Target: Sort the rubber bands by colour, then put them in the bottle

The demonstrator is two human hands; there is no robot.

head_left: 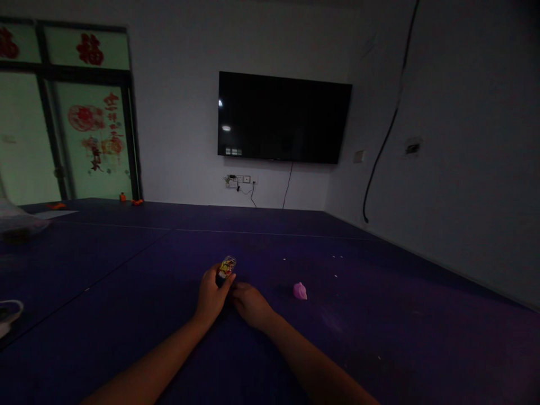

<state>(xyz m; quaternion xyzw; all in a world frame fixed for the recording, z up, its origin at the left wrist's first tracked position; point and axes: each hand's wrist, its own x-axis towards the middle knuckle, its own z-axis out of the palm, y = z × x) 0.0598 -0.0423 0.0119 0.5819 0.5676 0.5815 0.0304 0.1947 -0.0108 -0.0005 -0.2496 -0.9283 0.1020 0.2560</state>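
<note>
My left hand (pixel 212 293) is closed around a small dark object with a clear rounded top and a yellow-and-red picture (pixel 228 266); its exact kind I cannot make out. Just to the right, my right hand (pixel 250 304) hovers or rests low with its fingers curled inward. Whatever those fingers hold, if anything, is hidden behind them. A small pink lump (pixel 300 291) lies on the purple-blue surface (pixel 177 349), to the right of my right hand and apart from it.
Small white scraps (pixel 336 276) are scattered at the right. At the left edge are a white looped object (pixel 12 315) and a clear plastic bag (pixel 19 219). Orange pieces (pixel 137 202) lie by the glass door (pixel 90 129). A cable (pixel 382 149) hangs down the right wall.
</note>
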